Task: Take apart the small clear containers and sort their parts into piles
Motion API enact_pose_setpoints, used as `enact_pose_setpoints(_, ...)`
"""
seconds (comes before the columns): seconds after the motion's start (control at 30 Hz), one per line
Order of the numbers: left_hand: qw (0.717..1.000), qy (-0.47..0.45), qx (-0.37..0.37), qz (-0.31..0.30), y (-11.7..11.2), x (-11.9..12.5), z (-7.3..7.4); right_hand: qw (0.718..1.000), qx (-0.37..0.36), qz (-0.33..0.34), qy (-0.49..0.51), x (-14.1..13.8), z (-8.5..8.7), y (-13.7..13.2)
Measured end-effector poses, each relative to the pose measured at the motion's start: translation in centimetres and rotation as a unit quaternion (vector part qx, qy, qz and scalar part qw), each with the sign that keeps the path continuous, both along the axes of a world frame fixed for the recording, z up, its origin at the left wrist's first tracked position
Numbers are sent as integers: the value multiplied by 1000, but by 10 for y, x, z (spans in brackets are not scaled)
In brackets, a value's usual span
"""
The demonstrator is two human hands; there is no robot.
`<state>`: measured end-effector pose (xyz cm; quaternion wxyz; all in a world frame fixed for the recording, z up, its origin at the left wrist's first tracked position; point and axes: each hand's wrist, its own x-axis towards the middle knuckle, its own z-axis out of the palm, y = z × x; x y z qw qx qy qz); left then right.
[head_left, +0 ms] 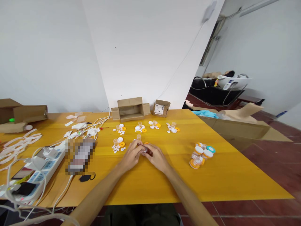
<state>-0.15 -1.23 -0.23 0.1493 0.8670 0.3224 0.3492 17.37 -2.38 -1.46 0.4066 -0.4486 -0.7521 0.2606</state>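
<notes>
My left hand [132, 154] and my right hand [156, 157] meet over the middle of the table. Their fingers are closed together around a small white piece [145, 150], mostly hidden by the fingertips, so its exact kind does not show. Just beyond the fingers stands a clear plastic cup [139, 137]. An orange ring-shaped lid [146, 143] peeks out behind my right hand. To the left lies a group with a clear cup [115, 142], a white disc [120, 139], an orange lid [122, 144] and small white cut-out parts [115, 148].
Several similar groups of parts lie further back, before an open cardboard box [130, 110] and a smaller box [161, 108]. Capped clear jars [198, 155] are clustered at right. A phone [81, 156], power strip [44, 171] and cables crowd the left.
</notes>
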Motion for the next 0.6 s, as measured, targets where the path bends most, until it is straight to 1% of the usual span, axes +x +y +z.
enact_pose_setpoints(0.23,1000,10,-4,-2,0,1,1,1000,1,-3,-5,1,0,0)
enact_pose_setpoints(0.6,999,26,32,4,-2,1,1,999,13,-28,-33,2,-3,1)
